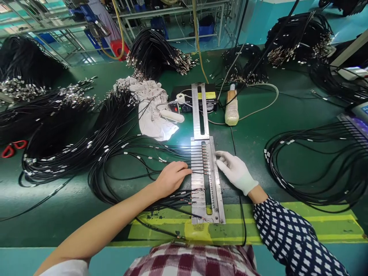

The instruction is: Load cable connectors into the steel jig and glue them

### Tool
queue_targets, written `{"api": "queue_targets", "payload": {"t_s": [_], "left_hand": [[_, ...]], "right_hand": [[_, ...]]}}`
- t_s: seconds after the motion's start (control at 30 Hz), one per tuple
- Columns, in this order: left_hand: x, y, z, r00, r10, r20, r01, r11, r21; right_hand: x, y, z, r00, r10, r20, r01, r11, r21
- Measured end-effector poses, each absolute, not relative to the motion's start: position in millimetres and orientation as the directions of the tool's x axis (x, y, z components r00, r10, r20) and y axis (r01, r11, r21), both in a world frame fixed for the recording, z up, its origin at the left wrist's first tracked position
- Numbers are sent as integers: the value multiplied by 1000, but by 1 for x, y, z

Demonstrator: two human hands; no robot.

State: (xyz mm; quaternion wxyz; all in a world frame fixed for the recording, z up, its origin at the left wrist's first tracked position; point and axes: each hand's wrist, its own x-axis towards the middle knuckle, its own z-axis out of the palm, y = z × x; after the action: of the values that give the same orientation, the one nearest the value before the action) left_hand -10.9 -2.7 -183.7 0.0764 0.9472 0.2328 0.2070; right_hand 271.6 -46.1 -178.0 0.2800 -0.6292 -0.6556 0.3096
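Observation:
A slotted metal jig [198, 209] lies lengthwise in front of me, with a row of black cables [178, 152] laid side by side across its upper half. Their metal connector ends [205, 157] line up along the slot. My bare left hand [172, 178] is closed at the jig's left edge, thumb and forefinger pinching a black cable. On the other side, my right hand [235, 172], in a white glove, has its fingertips against the jig's right rail, forefinger and thumb slightly apart, nothing visible between them. More loose cable ends [198, 191] rest on the jig below my left hand.
Behind the jig are a black control box [212, 103], a taped bottle [232, 107] and a white cloth [152, 115]. Cable bundles [57, 157] cover the left; a cable coil [276, 161] lies right. Red-handled scissors [13, 148] sit far left.

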Motion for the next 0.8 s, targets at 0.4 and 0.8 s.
{"api": "queue_targets", "payload": {"t_s": [0.4, 0.8], "left_hand": [[-24, -25, -190, 777, 528, 342, 500, -848, 174], [-57, -22, -115, 772, 611, -175, 552, -507, 662]], "right_hand": [[275, -47, -185, -156, 977, 145, 710, 213, -671], [275, -52, -194, -154, 969, 193, 700, 244, -671]]}}
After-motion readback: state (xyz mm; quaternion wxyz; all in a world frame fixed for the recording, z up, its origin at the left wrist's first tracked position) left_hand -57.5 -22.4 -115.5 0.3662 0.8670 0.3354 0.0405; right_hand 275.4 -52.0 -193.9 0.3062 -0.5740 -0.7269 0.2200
